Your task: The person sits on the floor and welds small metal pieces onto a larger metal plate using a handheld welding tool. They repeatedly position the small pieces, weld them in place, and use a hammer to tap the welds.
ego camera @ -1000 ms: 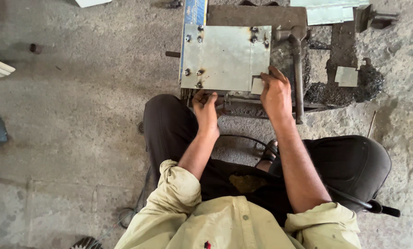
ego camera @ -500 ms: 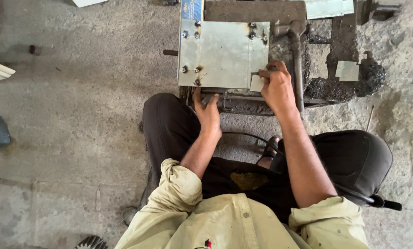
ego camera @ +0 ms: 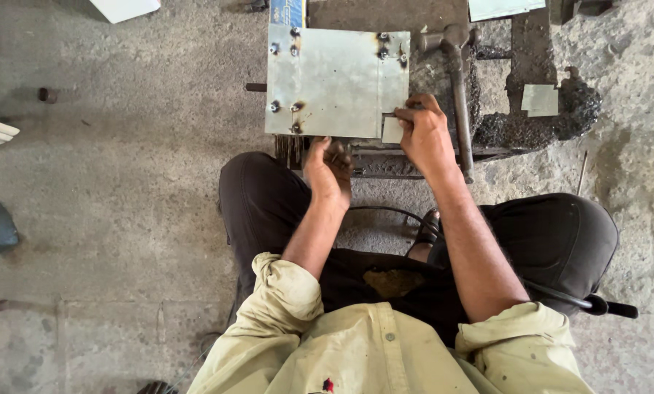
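Currently fitting a small piece (ego camera: pixel 392 130) into the notch at the plate's (ego camera: pixel 334 80) 5 o'clock corner. Right hand (ego camera: pixel 423 135) is pinching that piece, grip clenched on it, thumb and forefinger at the notch edge. Left hand (ego camera: pixel 329 166) is sitting at the plate's 6 o'clock edge, fingers curled, grip looking empty and just touching the frame (ego camera: pixel 374 157) below. Plate is lying flat on the frame, bolts (ego camera: pixel 283 49) at its 9 and 1 o'clock sides. Hammer (ego camera: pixel 455 80) is lying at the plate's 3 o'clock, unused. Judging next move: needing the piece flush in the notch, left hand steadying the plate.
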